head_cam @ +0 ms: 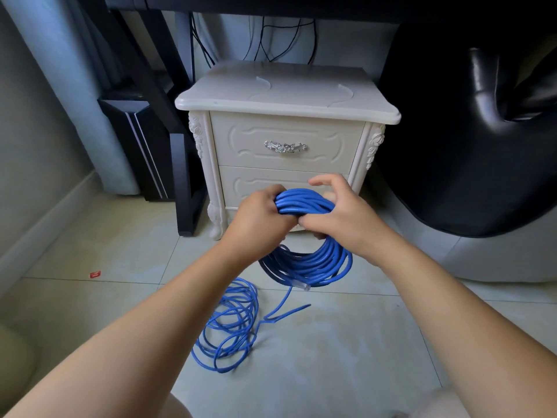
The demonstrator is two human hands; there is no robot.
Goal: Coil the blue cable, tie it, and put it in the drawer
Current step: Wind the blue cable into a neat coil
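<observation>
Gripping the blue cable [301,201] at the top of its coil, the left hand [259,217] clamps the bundled turns, and the right hand [342,214] curls round them just beside it. The coil hangs in front of the nightstand [286,95], below its closed drawer [286,128]. Loose loops [232,324] lie on the floor [346,357]. It looks light, springy and slick, so it is best pinched across all the turns.

Soft daylight lights my floor [346,342]. The black chair [482,86] shines with glare. I see the blue cable [304,200] sharp. The wall [30,131] bends at the edge.
</observation>
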